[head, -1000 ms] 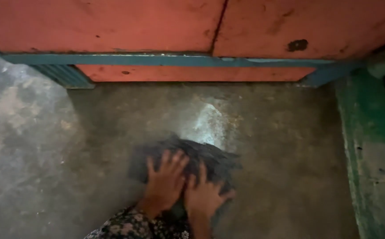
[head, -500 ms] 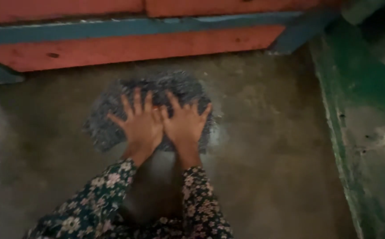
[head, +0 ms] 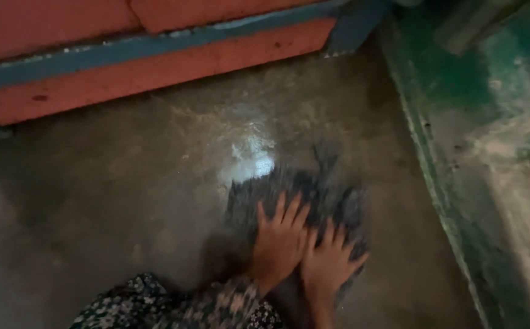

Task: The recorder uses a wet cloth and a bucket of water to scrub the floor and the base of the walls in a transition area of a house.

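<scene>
Both hands press flat on a dark, wet rag (head: 304, 195) that lies on the grey concrete floor (head: 113, 201). The left hand (head: 279, 240) sits on the near left part of the rag, fingers spread wide and pointing away from the person. The right hand (head: 329, 262) is just beside it, touching it, with fingers spread too. Neither hand has a grip on the rag; both palms lie open on top of it. The rag is near the green wall (head: 490, 140) on the right, but not touching it.

No bucket, bowl or box shows anywhere.

A shiny wet patch (head: 250, 158) gleams on the floor just beyond the rag. Farther off runs an orange-red board (head: 155, 70) with a blue strip (head: 155, 44) across it.

The rag is blurry, so its weave and edges are hard to make out. The hands cover its near part. The flowered sleeve (head: 173, 304) is cut off by the bottom edge, and the right wrist is too.
</scene>
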